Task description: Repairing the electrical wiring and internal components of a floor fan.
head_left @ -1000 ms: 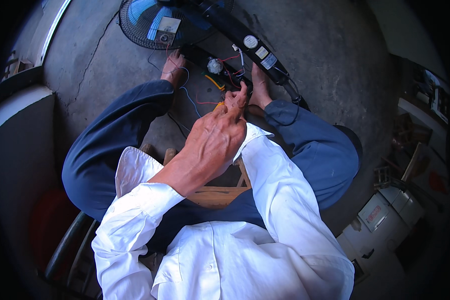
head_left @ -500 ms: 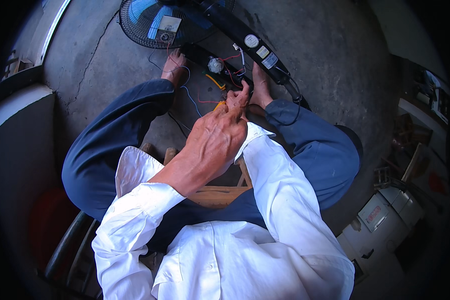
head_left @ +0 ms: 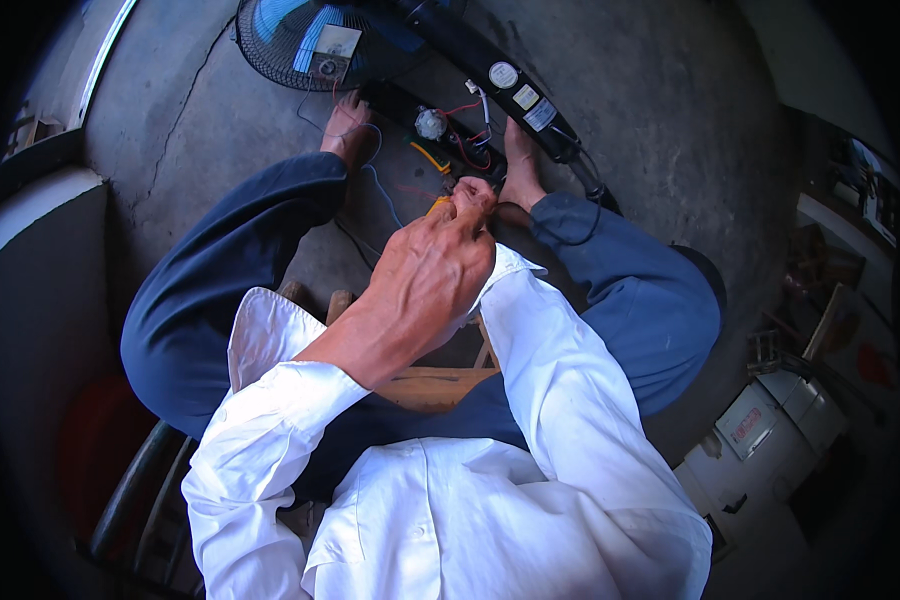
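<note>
My left hand (head_left: 420,275) reaches across the front, back of the hand up. Its fingers are closed, and whatever is in them is hidden. Just beyond, the curled fingers of my right hand (head_left: 476,192) meet it, the rest of that hand being covered by the left. What the right fingers pinch is too small to make out. Touching or close beside the hands is a yellow-and-green handled tool (head_left: 430,156), apparently pliers. Past the hands lies an opened black fan housing (head_left: 395,103) with a whitish round part (head_left: 430,124) and loose red wires (head_left: 460,107).
A fan with a round black grille (head_left: 270,50) lies on the concrete floor, its black column (head_left: 470,55) slanting right. A blue wire (head_left: 380,185) loops past my left foot (head_left: 347,125). My right foot (head_left: 520,170) is beside the column. A wooden stool (head_left: 430,388) is below my arms.
My right hand's fingers, stretched upward before, are now curled down close to the left hand. The red wire near them has shifted. The left hand stays nearly in place.
</note>
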Available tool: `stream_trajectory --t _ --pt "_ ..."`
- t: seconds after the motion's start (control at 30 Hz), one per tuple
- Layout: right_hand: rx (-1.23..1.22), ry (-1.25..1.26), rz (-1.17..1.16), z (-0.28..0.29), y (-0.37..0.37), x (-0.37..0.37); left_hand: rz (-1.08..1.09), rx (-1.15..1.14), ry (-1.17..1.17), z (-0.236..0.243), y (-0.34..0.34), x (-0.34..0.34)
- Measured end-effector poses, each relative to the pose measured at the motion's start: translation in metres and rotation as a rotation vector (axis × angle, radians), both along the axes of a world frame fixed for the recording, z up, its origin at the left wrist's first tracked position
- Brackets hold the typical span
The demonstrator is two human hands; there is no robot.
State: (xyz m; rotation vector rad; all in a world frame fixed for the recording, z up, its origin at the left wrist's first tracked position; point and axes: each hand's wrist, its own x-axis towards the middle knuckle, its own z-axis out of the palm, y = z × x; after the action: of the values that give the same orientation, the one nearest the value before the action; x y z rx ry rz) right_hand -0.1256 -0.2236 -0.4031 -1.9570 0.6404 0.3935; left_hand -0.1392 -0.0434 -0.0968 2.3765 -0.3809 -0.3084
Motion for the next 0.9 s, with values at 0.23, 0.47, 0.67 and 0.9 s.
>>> stream_trajectory --t 0.23,0.47,0.67,0.9 --pt "0.321 0.401 -0.434 0.025 0.005 0.02 -0.023 0.005 0.02 0.005 0.002 0.001" --pt "0.893 0.456 -0.79 0.019 0.006 0.032 -0.044 -0.014 0.049 -0.001 0.0 0.0" --pt "1.059 0.379 -0.886 0.02 0.001 0.039 -0.04 -0.031 0.068 -0.001 0.0 -0.001" --pt "1.178 0.424 -0.941 0.022 0.004 0.04 -0.051 -0.027 0.087 -0.002 0.002 0.0"
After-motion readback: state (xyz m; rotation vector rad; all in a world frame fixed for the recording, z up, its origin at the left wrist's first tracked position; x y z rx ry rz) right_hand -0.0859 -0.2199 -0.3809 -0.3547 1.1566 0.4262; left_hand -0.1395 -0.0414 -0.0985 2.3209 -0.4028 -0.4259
